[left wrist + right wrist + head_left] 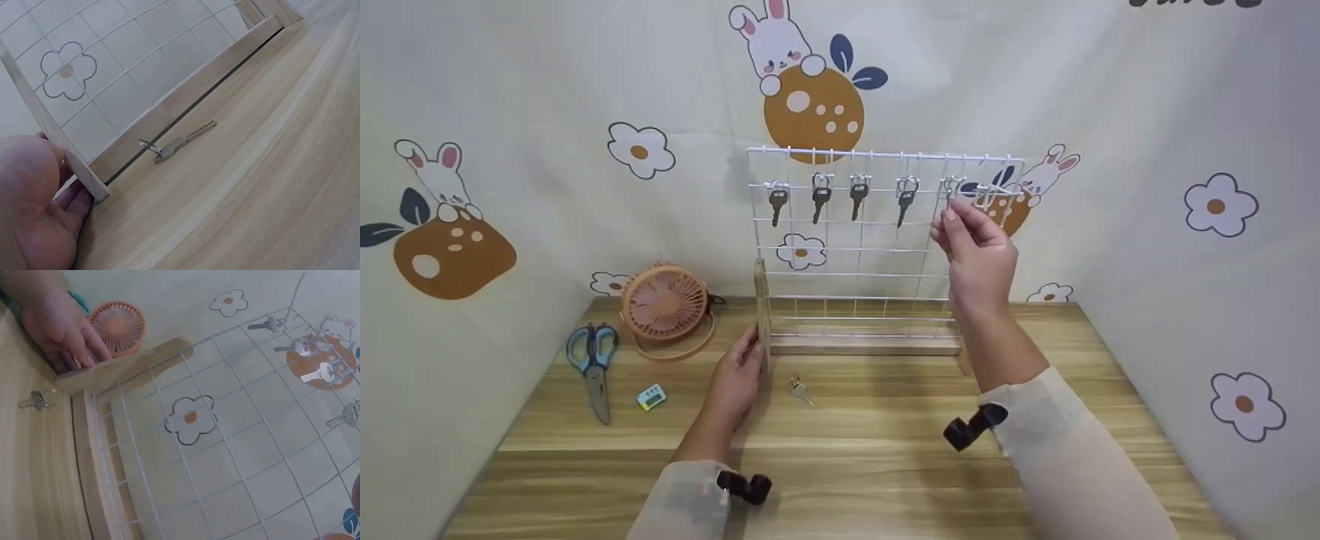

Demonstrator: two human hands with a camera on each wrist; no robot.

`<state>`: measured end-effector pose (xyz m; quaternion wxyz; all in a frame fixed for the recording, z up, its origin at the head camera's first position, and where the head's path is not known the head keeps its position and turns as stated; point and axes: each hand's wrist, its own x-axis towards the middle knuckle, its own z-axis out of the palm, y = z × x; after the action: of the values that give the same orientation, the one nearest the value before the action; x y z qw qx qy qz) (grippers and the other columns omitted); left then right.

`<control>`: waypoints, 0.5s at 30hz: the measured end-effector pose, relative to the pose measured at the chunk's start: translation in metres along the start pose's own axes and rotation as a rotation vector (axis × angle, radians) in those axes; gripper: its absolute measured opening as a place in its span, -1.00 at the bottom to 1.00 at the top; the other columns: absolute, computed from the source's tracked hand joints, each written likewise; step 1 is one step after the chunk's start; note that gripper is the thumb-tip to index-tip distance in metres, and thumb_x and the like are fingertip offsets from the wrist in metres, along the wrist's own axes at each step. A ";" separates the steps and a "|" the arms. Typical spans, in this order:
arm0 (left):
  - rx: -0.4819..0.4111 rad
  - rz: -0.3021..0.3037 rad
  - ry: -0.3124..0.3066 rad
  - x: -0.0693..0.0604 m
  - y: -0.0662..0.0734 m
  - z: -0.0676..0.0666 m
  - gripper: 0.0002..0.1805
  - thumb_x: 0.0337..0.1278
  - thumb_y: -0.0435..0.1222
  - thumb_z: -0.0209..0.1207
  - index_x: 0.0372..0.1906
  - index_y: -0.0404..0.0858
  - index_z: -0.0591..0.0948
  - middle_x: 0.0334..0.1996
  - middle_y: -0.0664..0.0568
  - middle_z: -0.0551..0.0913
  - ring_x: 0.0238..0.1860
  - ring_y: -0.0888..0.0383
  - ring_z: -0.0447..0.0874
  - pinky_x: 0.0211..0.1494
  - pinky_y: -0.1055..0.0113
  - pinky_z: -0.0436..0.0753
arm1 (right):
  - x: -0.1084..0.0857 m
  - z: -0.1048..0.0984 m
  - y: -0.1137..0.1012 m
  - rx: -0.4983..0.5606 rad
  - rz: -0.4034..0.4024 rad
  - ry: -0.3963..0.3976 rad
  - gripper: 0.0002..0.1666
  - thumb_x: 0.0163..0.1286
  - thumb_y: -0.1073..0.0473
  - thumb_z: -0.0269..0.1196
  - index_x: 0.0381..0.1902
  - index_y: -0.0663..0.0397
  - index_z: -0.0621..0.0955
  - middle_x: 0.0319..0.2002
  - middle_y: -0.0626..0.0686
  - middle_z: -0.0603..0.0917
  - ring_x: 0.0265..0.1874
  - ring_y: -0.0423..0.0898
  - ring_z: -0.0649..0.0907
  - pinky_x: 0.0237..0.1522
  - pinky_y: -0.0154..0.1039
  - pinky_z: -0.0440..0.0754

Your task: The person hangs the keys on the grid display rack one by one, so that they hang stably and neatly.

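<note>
A white wire grid rack [855, 274] with wooden feet stands on the wooden table. Several keys hang from hooks across its upper part, among them a dark key [821, 196]. My right hand [981, 262] is raised to the grid's right side and pinches a key by the ring [951, 184] at a hook; its fingers hide most of that key. Low on the left, my left hand [737, 379] holds the rack's wooden side post [67, 149], fingers partly hidden behind it. A loose key [174, 149] with a ring lies flat in front of the base.
Left of the rack stands an orange fan [666, 301]. Scissors [595, 367] with blue-black handles and a small blue-white timer [651, 397] lie in front of it. An unoccupied-looking white hook [994, 193] sits at the grid's upper right. Patterned cloth [690, 217] surrounds the table.
</note>
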<state>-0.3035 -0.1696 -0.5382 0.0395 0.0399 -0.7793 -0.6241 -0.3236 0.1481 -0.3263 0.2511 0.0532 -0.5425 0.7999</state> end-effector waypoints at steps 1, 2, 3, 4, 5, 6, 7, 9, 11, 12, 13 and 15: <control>-0.002 -0.004 0.001 0.000 0.000 0.000 -0.42 0.75 -0.15 -0.04 0.70 -0.05 0.27 0.68 -0.06 0.31 0.69 -0.09 0.24 0.75 0.00 0.32 | -0.005 0.001 0.005 -0.010 -0.003 -0.014 -0.73 0.50 0.33 0.37 0.09 0.33 0.74 -0.15 0.15 0.77 -0.21 -0.10 0.83 0.06 -0.17 0.87; -0.004 -0.005 -0.001 0.001 0.000 0.000 -0.42 0.75 -0.14 -0.04 0.70 -0.05 0.26 0.68 -0.06 0.31 0.69 -0.08 0.24 0.75 0.00 0.32 | -0.011 0.002 0.010 -0.021 -0.006 -0.034 -0.76 0.50 0.34 0.37 0.07 0.33 0.74 -0.17 0.15 0.78 -0.22 -0.09 0.84 0.05 -0.15 0.88; -0.006 -0.005 -0.004 0.002 -0.001 0.000 -0.41 0.75 -0.15 -0.04 0.70 -0.05 0.26 0.68 -0.05 0.31 0.70 -0.07 0.23 0.75 0.00 0.31 | -0.018 0.003 0.015 -0.033 0.003 -0.054 -0.77 0.49 0.34 0.37 0.05 0.32 0.75 -0.19 0.14 0.80 -0.24 -0.08 0.84 0.04 -0.14 0.88; -0.004 -0.007 -0.004 0.002 -0.001 0.000 -0.41 0.75 -0.14 -0.04 0.70 -0.04 0.26 0.68 -0.05 0.31 0.70 -0.07 0.22 0.76 0.00 0.31 | -0.025 0.004 0.021 -0.048 0.014 -0.078 -0.79 0.49 0.35 0.38 0.03 0.31 0.76 -0.21 0.12 0.81 -0.25 -0.08 0.84 0.02 -0.14 0.89; 0.000 -0.010 -0.004 0.003 -0.001 0.000 -0.41 0.74 -0.14 -0.04 0.70 -0.03 0.26 0.68 -0.04 0.31 0.70 -0.06 0.22 0.76 0.00 0.30 | -0.031 0.005 0.027 -0.063 0.025 -0.105 -0.80 0.49 0.35 0.38 0.02 0.31 0.76 -0.23 0.11 0.82 -0.26 -0.07 0.84 0.00 -0.13 0.89; 0.007 -0.013 -0.002 0.003 -0.001 0.000 -0.41 0.74 -0.13 -0.03 0.70 -0.03 0.26 0.68 -0.03 0.32 0.70 -0.06 0.22 0.76 -0.01 0.29 | -0.038 0.006 0.034 -0.081 0.043 -0.130 -0.81 0.49 0.35 0.38 0.00 0.30 0.77 -0.25 0.09 0.82 -0.26 -0.07 0.84 -0.02 -0.14 0.90; 0.009 -0.013 -0.002 0.003 -0.001 0.000 -0.41 0.74 -0.13 -0.03 0.70 -0.02 0.26 0.68 -0.03 0.32 0.70 -0.07 0.21 0.77 -0.01 0.28 | -0.045 0.007 0.041 -0.093 0.061 -0.156 -0.82 0.48 0.36 0.38 -0.01 0.31 0.77 -0.26 0.08 0.83 -0.27 -0.07 0.84 -0.04 -0.14 0.90; 0.019 -0.014 0.000 0.003 -0.002 0.000 -0.41 0.74 -0.13 -0.03 0.70 -0.02 0.26 0.68 -0.04 0.31 0.71 -0.08 0.20 0.77 -0.03 0.26 | -0.058 0.008 0.055 -0.121 0.105 -0.210 -0.83 0.47 0.36 0.38 -0.03 0.31 0.77 -0.30 0.06 0.83 -0.29 -0.07 0.83 -0.08 -0.18 0.90; 0.024 -0.021 0.002 0.003 -0.002 0.000 -0.41 0.74 -0.12 -0.02 0.70 0.00 0.27 0.68 -0.03 0.31 0.71 -0.09 0.20 0.77 -0.03 0.26 | -0.071 0.009 0.070 -0.132 0.152 -0.263 -0.83 0.46 0.38 0.37 -0.04 0.34 0.77 -0.31 0.07 0.83 -0.29 -0.07 0.81 -0.12 -0.20 0.89; 0.026 -0.021 0.005 0.002 -0.003 0.000 -0.41 0.74 -0.12 -0.02 0.70 0.00 0.27 0.68 -0.03 0.31 0.70 -0.09 0.20 0.77 -0.03 0.27 | -0.077 0.010 0.078 -0.138 0.180 -0.288 -0.83 0.45 0.39 0.38 -0.04 0.35 0.77 -0.31 0.06 0.82 -0.29 -0.06 0.81 -0.13 -0.21 0.89; 0.023 -0.019 0.006 0.002 -0.003 0.000 -0.41 0.74 -0.12 -0.02 0.70 0.00 0.27 0.68 -0.03 0.31 0.70 -0.10 0.21 0.77 -0.03 0.27 | -0.083 0.011 0.085 -0.133 0.211 -0.315 -0.81 0.44 0.40 0.38 -0.03 0.37 0.76 -0.29 0.07 0.82 -0.28 -0.06 0.81 -0.12 -0.21 0.89; 0.017 -0.014 0.010 0.001 -0.003 -0.001 -0.41 0.74 -0.13 -0.01 0.69 -0.03 0.28 0.67 -0.06 0.32 0.70 -0.11 0.22 0.76 -0.04 0.27 | -0.093 0.012 0.101 -0.141 0.270 -0.369 -0.79 0.43 0.39 0.40 -0.01 0.38 0.75 -0.26 0.06 0.82 -0.25 -0.04 0.81 -0.11 -0.22 0.89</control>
<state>-0.3049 -0.1709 -0.5408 0.0388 0.0490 -0.7841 -0.6175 -0.2920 0.0763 -0.4394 0.0413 0.1077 -0.6359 0.7631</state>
